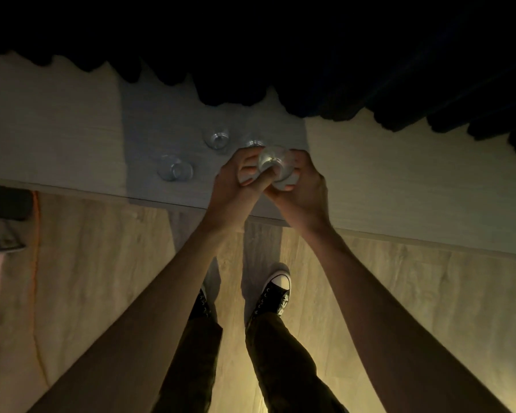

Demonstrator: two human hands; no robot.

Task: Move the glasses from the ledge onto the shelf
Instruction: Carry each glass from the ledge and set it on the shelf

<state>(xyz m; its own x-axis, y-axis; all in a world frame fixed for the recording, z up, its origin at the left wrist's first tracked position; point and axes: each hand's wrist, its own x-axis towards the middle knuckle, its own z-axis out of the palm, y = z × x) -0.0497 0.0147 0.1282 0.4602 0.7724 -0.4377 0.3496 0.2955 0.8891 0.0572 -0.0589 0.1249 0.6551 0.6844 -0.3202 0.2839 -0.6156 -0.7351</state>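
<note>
A long pale ledge runs across the scene from left to right, backed on its far side by a dark curtain, with wood flooring near the person's feet. Both hands meet over the ledge's middle: the left hand and the right hand are curled together around one clear glass, which looks upturned, base toward the camera. Three more glasses are on the ledge: one to the left near the front edge, one farther back, and one just beyond the fingers, partly hidden. No shelf is in view. The light is dim and the glass is smooth, so a slip in handing it between hands seems the main risk; knuckles could also knock the hidden neighbour over, or the left glass could be nudged off the edge.
</note>
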